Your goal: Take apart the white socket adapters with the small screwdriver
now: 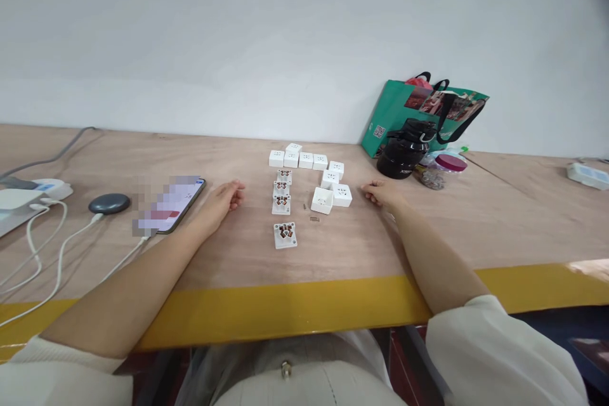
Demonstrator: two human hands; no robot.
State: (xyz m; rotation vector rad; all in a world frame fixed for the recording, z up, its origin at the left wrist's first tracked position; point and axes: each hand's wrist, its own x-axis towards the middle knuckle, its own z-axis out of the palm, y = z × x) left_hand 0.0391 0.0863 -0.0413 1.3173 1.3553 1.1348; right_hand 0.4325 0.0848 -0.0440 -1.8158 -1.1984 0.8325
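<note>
The table has bare wood lower right; the hands, loosely curled, empty, flank white sockets mid-frame.

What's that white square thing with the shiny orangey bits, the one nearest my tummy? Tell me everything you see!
The white square piece looks like hard plastic. Its raised middle holds coppery strips with dark gaps between them, and there are small round spots near its corners. It lies flat on the wooden table, coppery side up, apart from the three similar pieces beyond it. Neither your left hand nor your right hand touches it.
</note>
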